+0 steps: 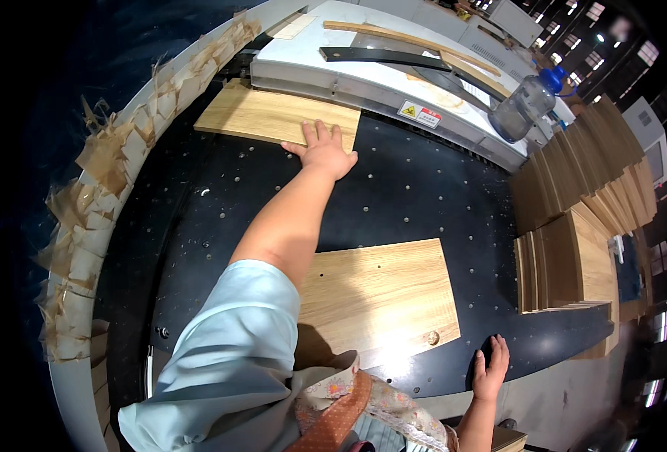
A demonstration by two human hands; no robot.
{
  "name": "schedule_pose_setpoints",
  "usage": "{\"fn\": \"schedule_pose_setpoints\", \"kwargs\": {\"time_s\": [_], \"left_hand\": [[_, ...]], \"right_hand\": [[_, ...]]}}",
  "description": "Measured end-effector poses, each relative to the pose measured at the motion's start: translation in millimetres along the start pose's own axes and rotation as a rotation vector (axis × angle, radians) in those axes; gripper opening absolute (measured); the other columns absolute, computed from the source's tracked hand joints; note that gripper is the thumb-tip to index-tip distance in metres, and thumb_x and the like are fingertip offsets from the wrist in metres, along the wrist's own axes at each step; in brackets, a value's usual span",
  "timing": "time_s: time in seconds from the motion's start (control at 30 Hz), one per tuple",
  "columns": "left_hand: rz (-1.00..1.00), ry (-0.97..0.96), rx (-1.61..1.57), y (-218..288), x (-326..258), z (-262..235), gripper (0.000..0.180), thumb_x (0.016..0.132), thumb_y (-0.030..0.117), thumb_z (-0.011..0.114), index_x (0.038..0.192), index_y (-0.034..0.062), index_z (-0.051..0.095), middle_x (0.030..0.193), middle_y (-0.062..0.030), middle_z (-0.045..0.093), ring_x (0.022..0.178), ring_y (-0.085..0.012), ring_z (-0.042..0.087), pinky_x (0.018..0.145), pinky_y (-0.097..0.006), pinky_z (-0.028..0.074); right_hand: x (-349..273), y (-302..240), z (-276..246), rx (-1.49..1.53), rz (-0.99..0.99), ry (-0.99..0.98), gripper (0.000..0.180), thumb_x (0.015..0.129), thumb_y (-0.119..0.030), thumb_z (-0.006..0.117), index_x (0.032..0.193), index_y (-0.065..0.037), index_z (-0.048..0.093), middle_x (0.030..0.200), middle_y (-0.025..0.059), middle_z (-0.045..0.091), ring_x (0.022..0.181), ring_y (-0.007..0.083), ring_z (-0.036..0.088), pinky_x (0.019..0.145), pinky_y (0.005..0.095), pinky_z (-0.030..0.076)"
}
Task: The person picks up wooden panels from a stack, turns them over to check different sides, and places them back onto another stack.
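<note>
My left hand (324,151) lies with fingers spread on the near right part of a wood-grain board (266,119). That board's far side reaches the white machine housing, and part of it runs under there. A second wood-grain board (394,290) rests on the black table close to my body, with small drilled holes and one larger round hole at its near right corner. My left sleeve and arm hide its left part. Near the table's front edge, my right hand (490,369) has its fingers stretched out and holds nothing. It is apart from both boards.
The black table (416,188) is dotted with small metal studs. Stacks of boards (575,173) stand at its right side. On the white housing (288,56) lie a black bar (386,56), wooden strips and a blue-capped water bottle (522,109). Torn brown tape covers a curved rail (115,151) at left.
</note>
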State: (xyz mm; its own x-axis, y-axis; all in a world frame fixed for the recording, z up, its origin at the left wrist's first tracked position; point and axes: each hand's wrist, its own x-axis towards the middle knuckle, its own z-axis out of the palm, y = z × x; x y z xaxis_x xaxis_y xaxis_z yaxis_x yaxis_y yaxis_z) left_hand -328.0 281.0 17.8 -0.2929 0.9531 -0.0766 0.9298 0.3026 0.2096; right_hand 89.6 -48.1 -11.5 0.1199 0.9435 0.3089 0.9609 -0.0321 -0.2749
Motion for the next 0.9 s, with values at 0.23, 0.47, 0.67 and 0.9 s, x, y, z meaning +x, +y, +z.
{"fn": "schedule_pose_setpoints", "kwargs": {"time_s": [0.23,0.47,0.67,0.9], "left_hand": [[0.034,0.013,0.008,-6.6,2.2,-4.0,0.072,0.085,0.052,0.050,0.145,0.0195,0.027,0.154,-0.0093,0.013,0.142,-0.0330,0.007,0.093,-0.081,0.011],[0.022,-0.001,0.045,2.2,1.6,-2.0,0.071,0.084,0.051,0.050,0.145,0.0216,0.027,0.154,-0.0066,0.012,0.142,-0.0302,0.008,0.092,-0.081,0.013],[0.007,0.013,0.064,2.4,2.4,3.0,0.072,0.083,0.051,0.052,0.145,0.0249,0.027,0.154,-0.0034,0.014,0.142,-0.0276,0.009,0.092,-0.081,0.014],[0.082,0.026,-0.076,-12.1,21.9,8.6,0.078,0.081,0.059,0.053,0.145,0.0231,0.026,0.154,-0.0054,0.014,0.142,-0.0278,0.009,0.094,-0.079,0.011]], "right_hand": [[3.0,-4.2,-0.2,-0.003,-0.017,-0.006,0.042,0.080,-0.015,0.062,0.119,-0.001,0.055,0.128,0.0187,0.050,0.121,0.0371,0.044,0.104,0.0443,0.032],[-1.8,-10.3,-6.7,-0.026,0.035,0.001,0.044,0.076,-0.015,0.065,0.117,-0.001,0.056,0.127,0.0176,0.051,0.120,0.0370,0.045,0.103,0.0446,0.033],[1.9,-9.4,-7.4,-0.011,0.072,-0.009,0.045,0.076,-0.023,0.065,0.117,-0.006,0.057,0.127,0.0145,0.052,0.122,0.0338,0.045,0.104,0.0489,0.030],[3.3,-8.0,-10.1,-0.012,0.078,0.024,0.046,0.078,-0.029,0.065,0.117,-0.008,0.057,0.129,0.0110,0.051,0.125,0.0303,0.044,0.104,0.0509,0.031]]}}
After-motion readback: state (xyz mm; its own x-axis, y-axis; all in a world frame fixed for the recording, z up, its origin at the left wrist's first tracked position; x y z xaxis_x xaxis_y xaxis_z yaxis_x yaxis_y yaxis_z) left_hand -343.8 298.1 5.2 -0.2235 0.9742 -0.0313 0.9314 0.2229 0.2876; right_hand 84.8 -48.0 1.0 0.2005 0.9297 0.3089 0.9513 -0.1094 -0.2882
